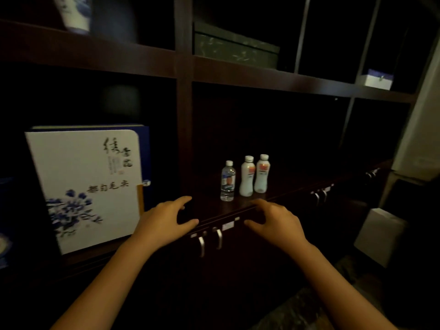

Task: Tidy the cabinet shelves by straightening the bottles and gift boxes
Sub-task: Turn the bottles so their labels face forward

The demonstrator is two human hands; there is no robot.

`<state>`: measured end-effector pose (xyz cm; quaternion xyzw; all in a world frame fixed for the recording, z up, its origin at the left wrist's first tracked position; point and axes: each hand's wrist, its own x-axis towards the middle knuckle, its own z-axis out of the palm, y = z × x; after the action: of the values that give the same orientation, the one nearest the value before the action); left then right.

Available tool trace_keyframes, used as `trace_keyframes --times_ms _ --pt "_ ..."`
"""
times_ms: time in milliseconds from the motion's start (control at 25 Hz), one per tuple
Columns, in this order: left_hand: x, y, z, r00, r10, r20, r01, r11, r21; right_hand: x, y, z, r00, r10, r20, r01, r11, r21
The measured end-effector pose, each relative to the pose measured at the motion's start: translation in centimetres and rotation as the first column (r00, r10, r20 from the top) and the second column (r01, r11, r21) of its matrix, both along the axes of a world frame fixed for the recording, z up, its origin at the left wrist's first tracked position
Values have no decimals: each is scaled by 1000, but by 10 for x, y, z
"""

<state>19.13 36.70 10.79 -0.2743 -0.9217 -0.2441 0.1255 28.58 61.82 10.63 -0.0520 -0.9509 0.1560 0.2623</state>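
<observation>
Three small bottles stand upright in a row on the dark shelf (pixel 285 184): a clear water bottle (pixel 227 181) and two white bottles (pixel 247 177) (pixel 262 174) to its right. A large white gift box (pixel 88 186) with blue flowers stands upright in the left compartment. My left hand (pixel 164 219) hovers at the shelf's front edge, between the box and the bottles, fingers spread and holding nothing. Just below and in front of the bottles, my right hand (pixel 273 221) is held with loosely curved fingers and is empty too.
Cabinet doors with metal handles (pixel 210 241) lie below the shelf. Upper shelves hold a blue-and-white vase (pixel 76 13), a dark green box (pixel 235 47) and a small white box (pixel 377 79). A pale carton (pixel 378 239) sits on the floor at right.
</observation>
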Motion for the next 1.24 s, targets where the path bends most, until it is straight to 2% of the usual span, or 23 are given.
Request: trace_keyframes --times_ms 120,240,400,560,680,800,920,1120,1240 --pt "-13 60 3 999 -38 -11 37 999 -25 -7 46 -7 1000 -21 -19 20 1000 -13" --pt "-41 105 2 999 -42 -7 41 997 -61 -32 82 -19 999 -34 41 35 999 -38" --pt "-104 162 -4 999 -34 -2 34 999 8 -87 140 -21 998 -29 57 32 997 -64" --pt "-162 202 1 998 45 40 -47 998 48 -149 190 -2 997 27 79 -25 999 -21" --pt "-201 229 11 994 105 20 -107 990 90 -204 217 11 996 71 46 -68 996 -60" --pt "-234 262 13 981 192 -18 -190 979 70 -264 239 11 986 164 22 -162 984 -76" --pt "-257 287 8 957 289 -34 -286 955 77 -312 259 5 962 273 -22 -274 957 -92" --pt "-289 320 13 887 461 -29 -460 887 37 -387 295 14 902 431 20 -429 901 -63" --pt "-304 323 14 845 533 -41 -534 846 -3 -421 300 22 888 461 2 -460 887 -24"
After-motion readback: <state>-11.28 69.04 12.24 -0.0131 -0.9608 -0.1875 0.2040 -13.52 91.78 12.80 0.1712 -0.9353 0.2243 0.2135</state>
